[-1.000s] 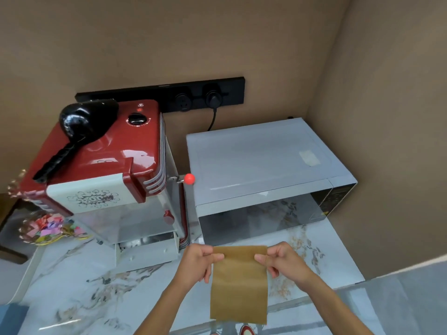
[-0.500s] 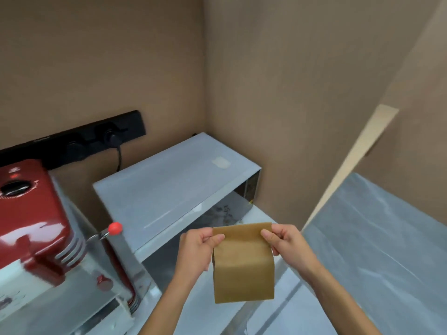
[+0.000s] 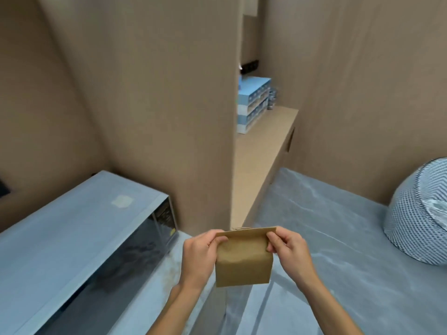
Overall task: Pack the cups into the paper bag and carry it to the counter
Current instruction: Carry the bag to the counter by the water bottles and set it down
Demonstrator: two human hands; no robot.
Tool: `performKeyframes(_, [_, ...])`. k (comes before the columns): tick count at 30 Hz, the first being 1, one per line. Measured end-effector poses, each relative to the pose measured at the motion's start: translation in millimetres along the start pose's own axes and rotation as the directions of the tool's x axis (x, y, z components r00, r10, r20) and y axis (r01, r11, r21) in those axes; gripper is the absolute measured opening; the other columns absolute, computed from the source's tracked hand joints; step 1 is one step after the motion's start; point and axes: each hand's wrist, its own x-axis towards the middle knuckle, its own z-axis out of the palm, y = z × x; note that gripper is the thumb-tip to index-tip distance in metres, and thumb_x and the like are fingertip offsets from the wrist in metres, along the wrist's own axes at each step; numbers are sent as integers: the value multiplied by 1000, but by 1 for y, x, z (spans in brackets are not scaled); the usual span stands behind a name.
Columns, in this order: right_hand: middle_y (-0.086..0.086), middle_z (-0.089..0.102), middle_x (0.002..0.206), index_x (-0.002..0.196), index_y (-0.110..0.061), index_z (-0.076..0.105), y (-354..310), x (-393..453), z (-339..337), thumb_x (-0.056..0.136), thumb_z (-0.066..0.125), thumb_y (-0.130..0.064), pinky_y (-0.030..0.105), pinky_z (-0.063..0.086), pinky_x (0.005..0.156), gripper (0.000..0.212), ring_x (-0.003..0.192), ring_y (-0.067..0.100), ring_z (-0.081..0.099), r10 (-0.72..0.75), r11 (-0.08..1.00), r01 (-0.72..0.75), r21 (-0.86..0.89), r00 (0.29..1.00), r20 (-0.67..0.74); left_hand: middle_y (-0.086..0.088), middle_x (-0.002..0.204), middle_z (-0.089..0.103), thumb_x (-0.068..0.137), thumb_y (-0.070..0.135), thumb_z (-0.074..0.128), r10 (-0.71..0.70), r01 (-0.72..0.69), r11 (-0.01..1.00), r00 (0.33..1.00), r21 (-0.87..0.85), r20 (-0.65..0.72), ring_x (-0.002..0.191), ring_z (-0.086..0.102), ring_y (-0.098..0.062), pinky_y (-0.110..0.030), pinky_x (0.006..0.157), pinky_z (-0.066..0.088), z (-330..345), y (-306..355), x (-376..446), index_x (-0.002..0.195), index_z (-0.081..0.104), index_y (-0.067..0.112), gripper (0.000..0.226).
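Head view, taking the paper bag (image 3: 243,258) as the landmark. Far to its left and a little behind sits the microwave (image 3: 79,228), its dark glass door facing the marble worktop (image 3: 350,238). Just left of the bag, the left hand (image 3: 199,256) pinches the bag's upper left corner between thumb and fingers. The bag itself hangs upright in the air above the worktop, its top edge folded shut, its sides bulging slightly; what is inside cannot be seen. Touching its upper right corner, the right hand (image 3: 287,250) pinches in the same way, fingers closed narrow on the paper. Beyond the bag, past a wall edge, a wooden counter (image 3: 261,146) runs away with a blue box (image 3: 252,105) standing on it. Well to the bag's right lies a patterned bowl (image 3: 420,213), tipped on its side.

No loose cups are in sight, and the bag looks closed, so packing is probably finished. What is left appears to be the carry and the setting down on a counter.
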Motion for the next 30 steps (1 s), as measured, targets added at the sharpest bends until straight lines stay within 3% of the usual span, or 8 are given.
performKeyframes(5, [5, 58, 56, 58, -9, 54, 38, 43, -74, 95, 58, -16, 21, 34, 56, 38, 52, 6, 45, -1, 999, -1, -36, 999, -51, 27, 50, 59, 79, 4, 78, -21, 22, 999, 999, -30, 43, 51, 52, 5, -7, 52, 34, 87, 35, 37, 70, 77, 18, 16])
performKeyframes(7, [7, 56, 55, 58, -7, 54, 53, 62, -102, 95, 58, -18, 19, 32, 54, 39, 52, 6, 42, 6, 999, -8, -37, 999, -54, 22, 45, 53, 78, 5, 78, -53, 56, 996, 997, -66, 56, 46, 42, 0, -12, 49, 32, 118, 48, 54, 63, 73, 19, 22])
performKeyframes(9, [6, 53, 53, 58, -8, 54, 67, 82, -129, 95, 59, -20, 21, 32, 54, 39, 52, 7, 41, 9, 999, -11, -43, 999, -45, 14, 43, 47, 79, 7, 79, -65, 73, 992, 995, -106, 79, 48, 34, -4, -19, 49, 30, 143, 62, 69, 56, 66, 24, 31])
performKeyframes(14, [16, 59, 61, 59, -10, 56, 93, 136, -176, 95, 57, -25, 31, 38, 60, 39, 59, 27, 50, 9, 999, -9, -43, 1000, -12, 11, 40, 36, 80, 5, 77, -38, 58, 988, 990, -143, 138, 47, 28, -6, -17, 46, 22, 192, 88, 107, 40, 47, 33, 57])
performKeyframes(16, [17, 58, 61, 58, -9, 57, 98, 157, -187, 95, 58, -23, 29, 36, 58, 40, 54, 18, 45, 7, 999, -7, -42, 1000, -2, 10, 40, 34, 80, 6, 77, -49, 72, 986, 988, -152, 147, 47, 27, -6, -19, 47, 22, 208, 92, 124, 40, 46, 32, 57])
performKeyframes(23, [-7, 51, 54, 63, -18, 68, 126, 257, -193, 97, 56, -22, 28, 35, 59, 36, 54, 9, 41, 15, 1000, -14, -11, 996, 91, 9, 46, 27, 81, 8, 77, -161, 186, 961, 978, -205, 134, 50, 24, -10, -29, 50, 21, 254, 68, 196, 44, 36, 15, 55])
performKeyframes(28, [-9, 59, 51, 72, -16, 75, 139, 343, -171, 99, 54, -16, 21, 37, 56, 34, 51, 6, 45, 11, 997, -23, 70, 985, 172, -31, 38, 49, 86, 4, 70, -282, 332, 873, 941, -357, 187, 28, 42, -16, -25, 40, 31, 279, 30, 261, 52, 53, -5, 39])
performKeyframes(30, [-10, 66, 57, 75, -10, 74, 144, 380, -160, 99, 53, -11, 19, 40, 55, 33, 50, 5, 48, 10, 995, -30, 91, 977, 211, -39, 47, 54, 86, -1, 67, -319, 371, 837, 928, -402, 192, 30, 49, -18, -21, 37, 35, 288, 17, 287, 51, 62, 4, 36])
